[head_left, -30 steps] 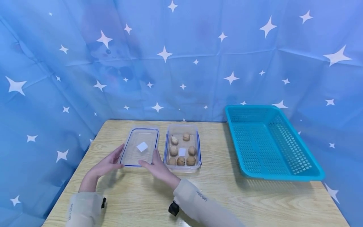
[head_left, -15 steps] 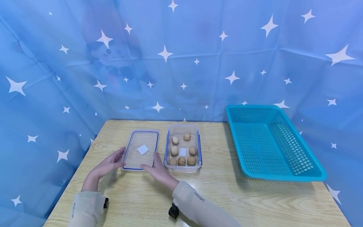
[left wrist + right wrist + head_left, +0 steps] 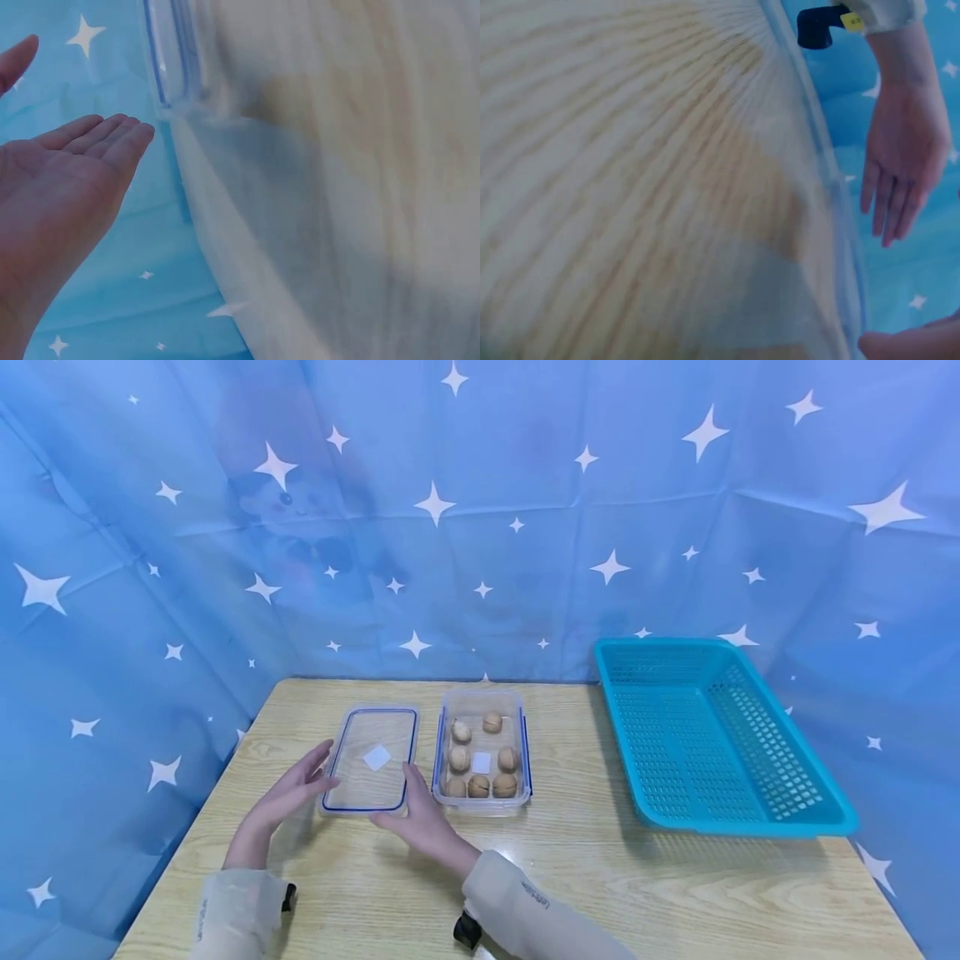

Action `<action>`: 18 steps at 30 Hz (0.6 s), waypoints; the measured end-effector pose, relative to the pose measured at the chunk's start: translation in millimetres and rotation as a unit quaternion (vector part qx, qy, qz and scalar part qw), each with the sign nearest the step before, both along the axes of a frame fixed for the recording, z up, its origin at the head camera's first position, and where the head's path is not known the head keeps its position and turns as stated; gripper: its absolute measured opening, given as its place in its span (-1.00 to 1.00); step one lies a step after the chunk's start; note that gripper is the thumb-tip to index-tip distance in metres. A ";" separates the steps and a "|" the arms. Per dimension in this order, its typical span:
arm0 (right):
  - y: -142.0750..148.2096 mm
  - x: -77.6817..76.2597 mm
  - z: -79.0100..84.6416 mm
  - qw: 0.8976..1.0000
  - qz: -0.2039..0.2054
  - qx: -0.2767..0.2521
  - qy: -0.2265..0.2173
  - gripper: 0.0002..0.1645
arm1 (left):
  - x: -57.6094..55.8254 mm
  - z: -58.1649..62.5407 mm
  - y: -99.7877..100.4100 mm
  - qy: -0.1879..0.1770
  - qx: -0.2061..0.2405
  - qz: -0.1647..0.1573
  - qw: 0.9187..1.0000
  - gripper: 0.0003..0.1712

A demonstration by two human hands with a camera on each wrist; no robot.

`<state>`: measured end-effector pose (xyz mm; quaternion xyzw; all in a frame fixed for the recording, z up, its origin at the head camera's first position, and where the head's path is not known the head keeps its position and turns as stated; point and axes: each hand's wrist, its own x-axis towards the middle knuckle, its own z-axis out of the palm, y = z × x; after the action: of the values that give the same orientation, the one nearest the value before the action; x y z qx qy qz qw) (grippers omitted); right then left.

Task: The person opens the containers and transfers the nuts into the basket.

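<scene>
A clear plastic lid with a blue seal (image 3: 367, 727) lies on the table, with a small white square (image 3: 377, 757) at its middle. My left hand (image 3: 288, 795) is held beside the lid's left edge, fingers extended; the left wrist view shows the hand (image 3: 67, 180) with its palm bare. At the lid's front right corner is my right hand (image 3: 429, 822), thumb along the front edge and fingers along the right side. Right of it, a clear food container (image 3: 483, 806) holds several walnuts (image 3: 505, 786) and a white square (image 3: 482, 762).
A teal perforated plastic basket (image 3: 660, 822) stands at the table's right side. Behind the wooden table (image 3: 570, 877) hangs a blue curtain (image 3: 517, 552) with white stars, which also covers both sides.
The lid has come slightly toward me, away from the curtain. My left hand's fingertips have drawn back a little from its edge, while the right hand stays at the corner. The container has not moved.
</scene>
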<state>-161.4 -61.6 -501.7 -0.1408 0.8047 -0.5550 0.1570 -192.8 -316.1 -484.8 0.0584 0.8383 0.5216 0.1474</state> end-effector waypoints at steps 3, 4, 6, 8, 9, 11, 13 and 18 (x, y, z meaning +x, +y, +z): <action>5.7 3.3 9.1 1.000 0.012 0.000 0.027 0.16 | -0.6 4.7 8.6 0.029 0.009 -0.006 1.000 -0.07; 7.6 4.1 12.6 0.999 0.018 -0.004 0.032 0.15 | -0.8 6.1 11.7 0.037 0.012 -0.010 0.999 -0.08; 11.7 4.8 19.9 0.999 0.031 -0.017 0.041 0.12 | -1.6 8.2 17.7 0.054 0.014 -0.018 0.998 -0.09; 16.1 4.3 27.1 0.998 0.041 -0.031 0.045 0.07 | -2.7 9.8 23.9 0.068 0.016 -0.024 0.997 -0.10; 18.4 3.7 30.2 0.997 0.044 -0.038 0.049 0.05 | -3.6 10.3 26.8 0.077 0.017 -0.028 0.997 -0.11; 23.1 1.7 37.0 0.996 0.046 -0.054 0.056 -0.01 | -5.8 10.8 32.5 0.091 0.023 -0.034 0.995 -0.14; 27.9 -1.2 42.2 0.995 0.039 -0.062 0.066 -0.07 | -7.5 11.8 38.9 0.100 0.034 -0.040 0.994 -0.17; 41.0 -10.9 50.5 0.994 0.022 -0.071 0.085 -0.20 | -11.7 14.7 57.8 0.116 0.050 -0.054 0.990 -0.22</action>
<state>-172.3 -20.6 -451.2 -0.2154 0.7706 -0.5931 0.0897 -204.5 -258.3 -470.2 0.1713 0.8180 0.5441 0.0743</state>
